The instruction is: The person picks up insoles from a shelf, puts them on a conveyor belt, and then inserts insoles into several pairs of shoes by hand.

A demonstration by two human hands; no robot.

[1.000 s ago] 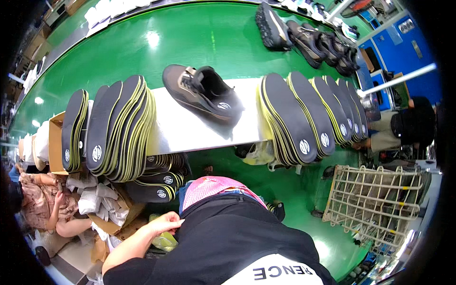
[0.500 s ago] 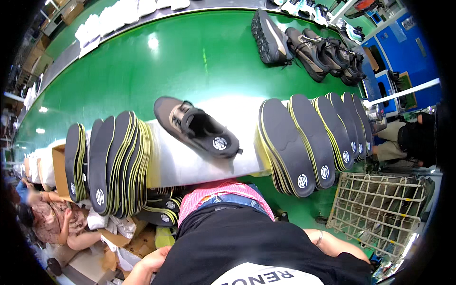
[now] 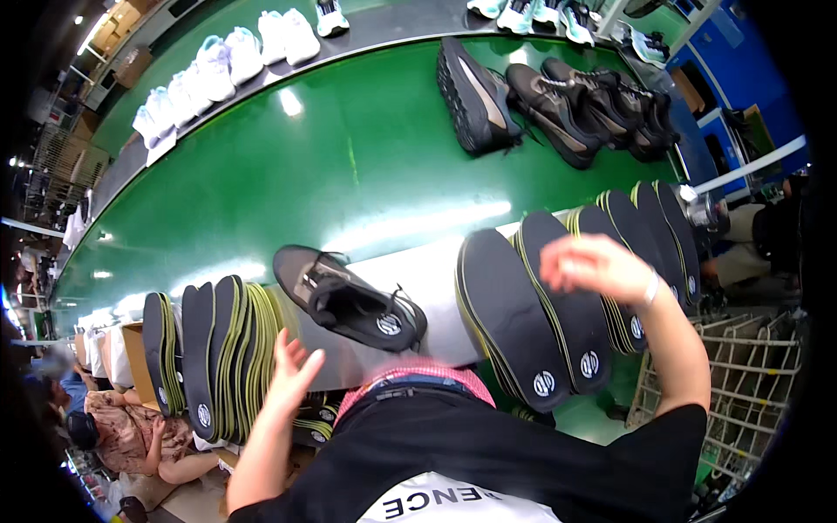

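Observation:
A dark brown and black sneaker lies on a pale metal plate right in front of me, its toe pointing up and left; a black insole with a round white mark shows inside the heel. My left hand is raised just left of the sneaker, fingers apart, with nothing in it. Beside it stands a row of black insoles with yellow-green edges. My right hand, a little blurred, hovers over the stacks of insoles on the right. Its fingers look loosely spread, and no object shows in them.
Several brown sneakers sit at the far right of the green table. White shoes line a dark belt beyond it. A wire rack stands at the lower right, and another person sits at the lower left.
Both hands have come up from beside my body to above the plate and insole stacks. The view has shifted, and the sneaker still lies on the plate.

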